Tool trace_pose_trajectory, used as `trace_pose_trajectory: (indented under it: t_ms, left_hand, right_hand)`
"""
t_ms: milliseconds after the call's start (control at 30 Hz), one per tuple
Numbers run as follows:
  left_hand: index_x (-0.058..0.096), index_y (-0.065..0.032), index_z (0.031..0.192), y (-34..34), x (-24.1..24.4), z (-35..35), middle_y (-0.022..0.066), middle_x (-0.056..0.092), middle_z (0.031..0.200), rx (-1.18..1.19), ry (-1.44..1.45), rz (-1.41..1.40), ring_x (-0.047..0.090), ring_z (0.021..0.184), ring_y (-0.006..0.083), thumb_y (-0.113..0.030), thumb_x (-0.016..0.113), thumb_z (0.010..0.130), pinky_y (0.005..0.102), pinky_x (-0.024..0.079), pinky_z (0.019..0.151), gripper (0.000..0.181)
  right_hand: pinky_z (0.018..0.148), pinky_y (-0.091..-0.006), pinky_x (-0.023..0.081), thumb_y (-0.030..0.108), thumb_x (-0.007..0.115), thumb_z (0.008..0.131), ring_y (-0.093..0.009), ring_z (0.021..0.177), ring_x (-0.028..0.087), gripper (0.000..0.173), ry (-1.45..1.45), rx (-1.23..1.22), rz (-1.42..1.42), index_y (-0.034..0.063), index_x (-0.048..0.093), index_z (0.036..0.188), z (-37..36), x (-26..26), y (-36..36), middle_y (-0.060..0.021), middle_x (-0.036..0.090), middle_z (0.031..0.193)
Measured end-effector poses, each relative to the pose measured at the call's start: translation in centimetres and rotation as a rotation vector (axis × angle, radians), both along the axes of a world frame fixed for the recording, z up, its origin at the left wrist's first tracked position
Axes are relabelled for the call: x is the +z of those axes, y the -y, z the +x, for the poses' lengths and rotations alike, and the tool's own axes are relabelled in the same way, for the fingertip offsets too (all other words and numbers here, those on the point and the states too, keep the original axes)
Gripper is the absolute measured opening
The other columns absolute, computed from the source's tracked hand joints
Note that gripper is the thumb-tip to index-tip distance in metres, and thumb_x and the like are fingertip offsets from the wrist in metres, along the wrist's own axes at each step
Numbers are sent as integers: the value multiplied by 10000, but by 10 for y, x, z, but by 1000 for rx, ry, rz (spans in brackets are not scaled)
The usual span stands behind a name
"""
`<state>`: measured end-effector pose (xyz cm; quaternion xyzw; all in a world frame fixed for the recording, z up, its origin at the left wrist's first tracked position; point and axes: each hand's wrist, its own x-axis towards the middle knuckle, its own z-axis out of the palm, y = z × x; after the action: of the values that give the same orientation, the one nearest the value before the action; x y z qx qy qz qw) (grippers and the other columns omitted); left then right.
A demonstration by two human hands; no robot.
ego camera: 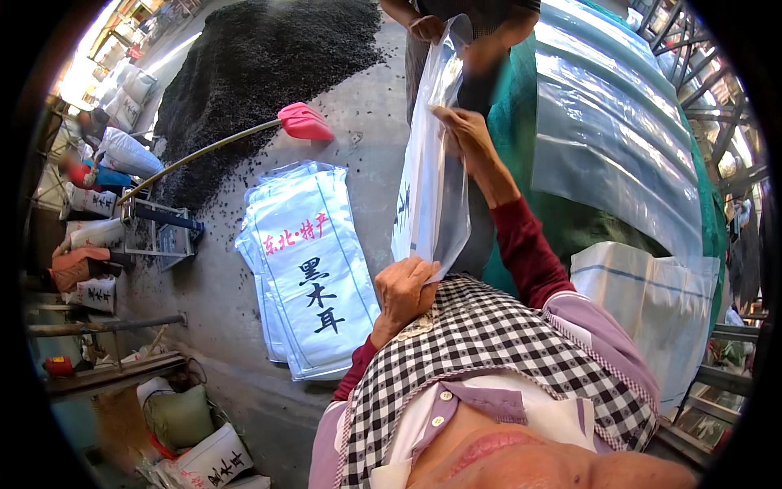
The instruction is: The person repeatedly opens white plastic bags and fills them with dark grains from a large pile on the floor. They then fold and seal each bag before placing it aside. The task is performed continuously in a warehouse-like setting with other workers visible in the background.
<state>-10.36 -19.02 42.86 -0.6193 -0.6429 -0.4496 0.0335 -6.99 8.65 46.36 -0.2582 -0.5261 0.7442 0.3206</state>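
A white printed sack inside a clear plastic liner stretches away from my body. My left hand grips its near end close to my checked apron. Farther along, my right hand pinches the upper edge of the plastic. Another person's hands hold the far end. On the grey floor to the left lies a stack of flat white sacks in clear plastic, printed with red and black characters.
A large heap of dark dried pieces covers the floor behind, beside a pink shovel with a long handle. Clear plastic sheets lie over green netting at right. A metal frame, filled sacks and other people are at left.
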Motion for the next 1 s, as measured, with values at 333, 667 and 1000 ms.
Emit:
trace_pose_trajectory:
  t_ms: [333,667,1000]
  left_hand:
    - [593,-32,697,0,1,-16,101,506,591,90,60,93,536,511,291,-14,715,701,380,408,473,123]
    - [653,-50,800,21,23,-32,95,569,657,107,-13,62,583,564,271,-27,728,691,379,457,515,134]
    - [553,-18,1110,13,29,-53,158,623,956,55,270,-16,655,786,312,-334,833,740,415,515,640,562]
  right_hand:
    - [560,-345,431,164,742,743,-205,593,578,210,664,-238,535,54,592,644,50,-93,-16,-64,589,644]
    - [828,-400,464,134,717,741,-297,847,624,82,236,417,1456,73,670,771,-40,-22,4,-100,663,835]
    - [868,-347,469,202,604,868,-207,924,599,271,218,1293,561,-18,687,1002,-13,-34,77,-108,651,1052]
